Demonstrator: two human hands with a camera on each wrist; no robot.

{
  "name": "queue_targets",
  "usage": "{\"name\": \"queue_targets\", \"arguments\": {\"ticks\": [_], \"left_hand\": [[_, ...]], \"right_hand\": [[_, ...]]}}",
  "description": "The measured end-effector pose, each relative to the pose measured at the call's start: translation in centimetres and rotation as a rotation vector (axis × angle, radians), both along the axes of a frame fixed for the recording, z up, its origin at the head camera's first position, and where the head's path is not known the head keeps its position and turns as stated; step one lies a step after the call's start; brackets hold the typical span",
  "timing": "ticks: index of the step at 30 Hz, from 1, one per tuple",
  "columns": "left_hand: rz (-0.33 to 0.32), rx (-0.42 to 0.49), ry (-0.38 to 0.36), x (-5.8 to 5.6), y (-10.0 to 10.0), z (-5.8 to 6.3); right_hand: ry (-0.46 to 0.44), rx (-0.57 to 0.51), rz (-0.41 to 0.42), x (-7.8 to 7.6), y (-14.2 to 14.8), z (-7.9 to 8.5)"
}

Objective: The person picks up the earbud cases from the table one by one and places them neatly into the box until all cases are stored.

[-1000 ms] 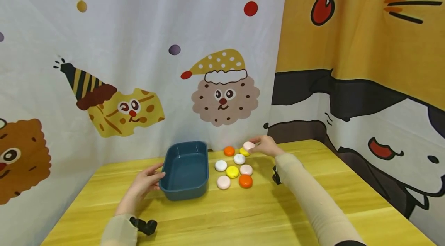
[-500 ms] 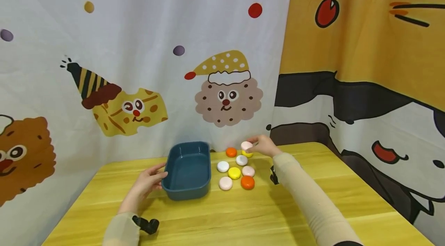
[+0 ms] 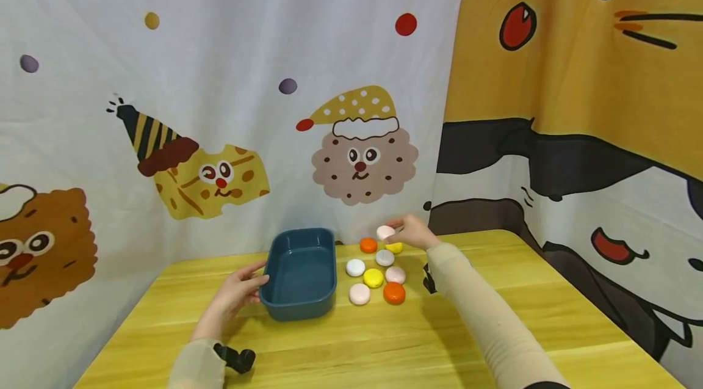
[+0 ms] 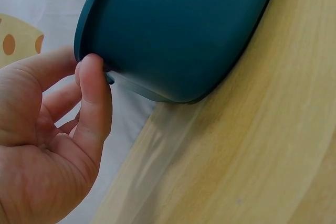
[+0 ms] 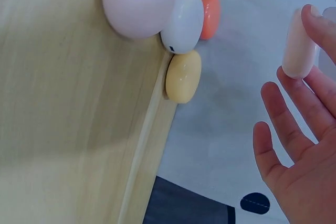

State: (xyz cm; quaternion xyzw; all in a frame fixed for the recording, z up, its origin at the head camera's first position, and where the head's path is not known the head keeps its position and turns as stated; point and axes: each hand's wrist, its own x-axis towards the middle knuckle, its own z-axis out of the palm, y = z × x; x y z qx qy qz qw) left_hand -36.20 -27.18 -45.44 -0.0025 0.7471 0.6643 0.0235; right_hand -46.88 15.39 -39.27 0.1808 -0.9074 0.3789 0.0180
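Right hand (image 3: pixel 415 232) pinches a pale pink disc (image 3: pixel 384 232), raised over the far side of the worktop (image 3: pixel 340 349). Within the last second it shifted left past the far yellow disc (image 3: pixel 395 248), nearer the blue container (image 3: pixel 299 312). Left hand (image 3: pixel 235 292) grips the container's left rim.

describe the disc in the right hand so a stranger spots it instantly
Find the blue tray on the wooden table, then the discs to its right. At their far edge, the right hand pinches a pale pink disc. Its neighbours rest on the table; only this one is held in the air.
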Motion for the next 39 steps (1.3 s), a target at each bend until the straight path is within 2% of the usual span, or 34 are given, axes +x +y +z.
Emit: {"name": "queue_targets", "arguments": {"ticks": [8, 14, 23, 32, 39], "left_hand": [[-0.027, 0.001, 0.007, 0.3, 0.0, 0.3], [-0.041, 0.008, 0.010, 0.4, 0.3, 0.1], [0.000, 0.021, 0.006, 0.1, 0.2, -0.1], [-0.028, 0.020, 0.005, 0.1, 0.4, 0.2], [-0.027, 0.031, 0.022, 0.2, 0.1, -0.1]], "right_hand": [[0.018, 0.014, 0.020, -0.2, -0.7, 0.4], [0.038, 0.026, 0.050, 0.1, -1.1, 0.5], [0.028, 0.026, 0.046, 0.1, -2.3, 1.3], [0.048, 0.024, 0.078, -0.1, -2.8, 1.8], [0.083, 0.007, 0.116, -0.3, -3.4, 2.4]]}}
